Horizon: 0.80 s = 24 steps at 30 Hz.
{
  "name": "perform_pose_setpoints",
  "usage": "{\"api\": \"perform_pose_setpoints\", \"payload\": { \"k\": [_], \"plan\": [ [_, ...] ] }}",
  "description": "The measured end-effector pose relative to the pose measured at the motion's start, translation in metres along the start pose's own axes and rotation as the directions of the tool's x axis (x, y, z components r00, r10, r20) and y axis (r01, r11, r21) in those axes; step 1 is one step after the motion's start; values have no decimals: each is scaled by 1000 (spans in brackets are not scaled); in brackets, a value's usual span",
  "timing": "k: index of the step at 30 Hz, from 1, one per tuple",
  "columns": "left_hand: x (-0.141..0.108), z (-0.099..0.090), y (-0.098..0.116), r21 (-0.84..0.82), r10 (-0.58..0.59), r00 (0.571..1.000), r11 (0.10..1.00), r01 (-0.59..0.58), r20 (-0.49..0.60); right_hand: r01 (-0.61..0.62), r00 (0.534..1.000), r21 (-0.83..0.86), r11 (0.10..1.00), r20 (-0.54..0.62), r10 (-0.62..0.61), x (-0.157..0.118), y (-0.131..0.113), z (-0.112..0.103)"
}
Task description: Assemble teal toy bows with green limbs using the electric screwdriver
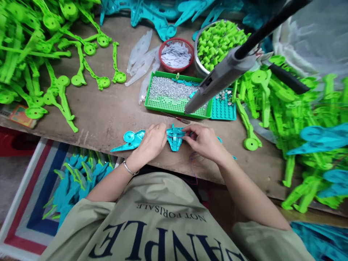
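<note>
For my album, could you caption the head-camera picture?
Left hand holds a turquoise plastic part on a table, right hand at its other side, a green tray of silvery pieces beyond.

Only readable stuff here is on the shirt [160,188], and it's all upside down from this angle. Smaller line [172,212] in dark print goes "NOT FOR", then what looks like a thin upright stroke, then "SALE". Below that in the frame, also on the shirt, are way bigger dark letters [160,239]. I get "AMPLE" at the end; whatever's in front is cut off. The orange card [22,115], up and left of the shirt, has print too blurry to make out.
</note>
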<state>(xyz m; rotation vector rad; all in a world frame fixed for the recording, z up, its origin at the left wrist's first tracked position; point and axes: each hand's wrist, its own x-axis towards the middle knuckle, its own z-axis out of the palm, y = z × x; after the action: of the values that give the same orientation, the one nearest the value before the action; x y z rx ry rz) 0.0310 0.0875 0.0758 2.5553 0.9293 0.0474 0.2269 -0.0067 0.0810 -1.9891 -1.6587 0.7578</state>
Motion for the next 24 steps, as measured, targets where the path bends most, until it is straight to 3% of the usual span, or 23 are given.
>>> {"api": "perform_pose_setpoints", "payload": {
  "k": [7,13,16,18,22,24],
  "plan": [
    [-10,8,-24,-138,102,960,980,-141,-261,-85,996,-2,996,28,85,0,-9,4],
    [-16,1,-27,-115,205,946,964,-239,-251,-90,995,1,996,33,90,-1,-13,16],
    [-18,4,-30,-160,189,951,960,-232,-244,-90,996,26,996,3,90,-3,-13,17],
    [-19,7,-32,-207,157,942,952,-224,-297,-88,996,54,995,-18,89,-3,-10,15],
    [-21,11,-35,-257,124,911,937,-238,-393,-55,982,19,998,-181,58,-2,0,7],
    [-21,12,-35,-255,129,904,934,-249,-407,-31,977,-29,999,-210,24,0,5,7]
  ]
}}
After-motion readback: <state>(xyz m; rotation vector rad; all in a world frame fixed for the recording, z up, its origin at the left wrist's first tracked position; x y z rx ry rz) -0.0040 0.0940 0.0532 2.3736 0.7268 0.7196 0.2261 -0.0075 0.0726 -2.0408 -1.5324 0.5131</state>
